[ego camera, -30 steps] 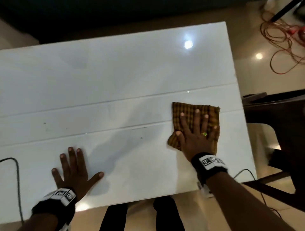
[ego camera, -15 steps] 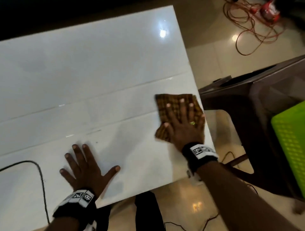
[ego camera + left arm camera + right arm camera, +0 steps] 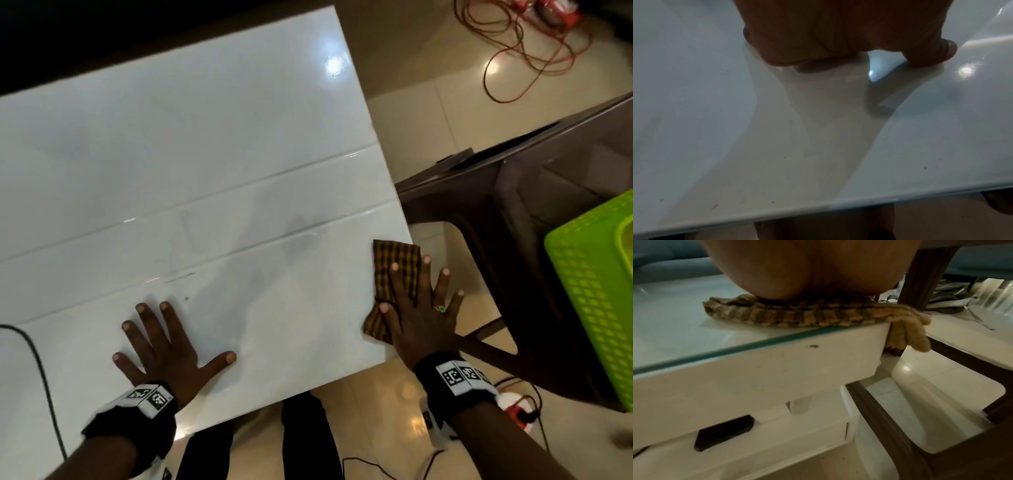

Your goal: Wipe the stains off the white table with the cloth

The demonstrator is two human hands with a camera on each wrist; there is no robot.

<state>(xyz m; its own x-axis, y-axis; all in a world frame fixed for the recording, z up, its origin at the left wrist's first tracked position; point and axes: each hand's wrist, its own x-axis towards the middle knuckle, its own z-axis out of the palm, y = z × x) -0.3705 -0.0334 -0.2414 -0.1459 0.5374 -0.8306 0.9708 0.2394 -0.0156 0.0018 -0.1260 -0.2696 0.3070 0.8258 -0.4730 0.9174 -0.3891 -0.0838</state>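
The white glossy table (image 3: 205, 154) fills the head view; a small dark speck (image 3: 186, 298) lies near my left fingertips. A brown-and-yellow checked cloth (image 3: 394, 274) lies at the table's right edge near the front corner. My right hand (image 3: 419, 308) presses flat on it with fingers spread, several of them reaching past the edge. In the right wrist view the cloth (image 3: 818, 316) hangs partly over the table corner under my palm (image 3: 797, 272). My left hand (image 3: 161, 346) rests flat on the table near the front edge, fingers spread; its palm (image 3: 838, 32) touches the tabletop (image 3: 715, 113).
A dark brown chair (image 3: 531, 222) stands close to the table's right side, with a green perforated basket (image 3: 596, 308) beyond it. Red-orange cable (image 3: 513, 51) coils on the tiled floor at the back right. A black cable (image 3: 37, 370) crosses the table's left part.
My right hand has slid the cloth rightward and toward me, from the middle-right of the table to its right edge, where it now overhangs. The left hand has stayed in place.
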